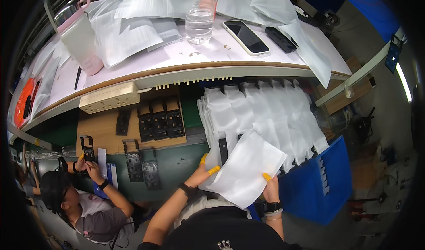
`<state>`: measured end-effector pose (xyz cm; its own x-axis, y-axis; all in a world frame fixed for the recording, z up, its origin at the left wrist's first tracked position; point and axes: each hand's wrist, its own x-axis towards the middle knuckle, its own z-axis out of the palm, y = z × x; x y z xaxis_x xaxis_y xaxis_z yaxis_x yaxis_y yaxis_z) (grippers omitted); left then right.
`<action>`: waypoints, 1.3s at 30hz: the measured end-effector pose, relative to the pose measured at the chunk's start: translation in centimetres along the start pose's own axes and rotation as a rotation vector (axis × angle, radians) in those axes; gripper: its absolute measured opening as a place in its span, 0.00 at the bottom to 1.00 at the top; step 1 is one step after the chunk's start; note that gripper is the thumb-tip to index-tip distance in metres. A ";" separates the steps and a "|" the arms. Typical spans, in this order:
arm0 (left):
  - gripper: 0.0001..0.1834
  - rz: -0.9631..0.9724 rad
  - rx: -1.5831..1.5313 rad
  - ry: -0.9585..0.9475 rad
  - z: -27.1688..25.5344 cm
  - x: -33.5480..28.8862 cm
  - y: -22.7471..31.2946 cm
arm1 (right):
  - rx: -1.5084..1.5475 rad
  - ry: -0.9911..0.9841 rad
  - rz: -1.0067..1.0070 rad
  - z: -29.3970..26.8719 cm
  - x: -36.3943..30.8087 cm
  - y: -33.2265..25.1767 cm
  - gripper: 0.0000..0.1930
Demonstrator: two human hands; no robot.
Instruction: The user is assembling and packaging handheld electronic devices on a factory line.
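Sheet [250,168], white, spans both hands at near end of white pouch row [265,101], R hand [271,189] fingers clamped on its R edge, L hand [199,175] fingers at L edge, closure can't tell; prob. best held w/ light edge pinch, approx. even tension, min. creasing.

A head-worn fisheye looks down and forward at a nearby white table [221,57].

Two bottles [199,28], one power strip [110,98]
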<state>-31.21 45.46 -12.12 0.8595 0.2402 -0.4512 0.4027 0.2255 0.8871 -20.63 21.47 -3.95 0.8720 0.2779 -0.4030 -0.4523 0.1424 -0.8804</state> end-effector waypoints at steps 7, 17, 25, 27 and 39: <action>0.52 0.063 0.123 0.379 5.0 3.0 0.6 | -0.007 0.029 -0.026 -2.3 1.7 -1.5 0.22; 0.24 0.069 0.205 0.459 2.2 1.9 -3.5 | -0.205 -0.297 -0.076 -0.1 5.5 -1.5 0.29; 0.13 0.073 -0.190 0.945 -0.9 -2.9 2.9 | -0.354 -0.335 -0.094 -0.6 6.8 1.4 0.21; 0.15 0.264 -0.347 1.108 -3.1 -5.3 4.0 | -0.404 -0.372 -0.097 -1.0 7.0 1.3 0.20; 0.12 0.081 -0.636 -0.229 5.6 -0.5 10.6 | -0.393 -0.562 -0.087 -1.1 7.7 2.4 0.14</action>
<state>-25.60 42.49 -1.90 0.9522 0.0895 -0.2921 0.1314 0.7432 0.6561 -14.79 22.91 -9.46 0.6250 0.7461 -0.2294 -0.1909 -0.1388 -0.9717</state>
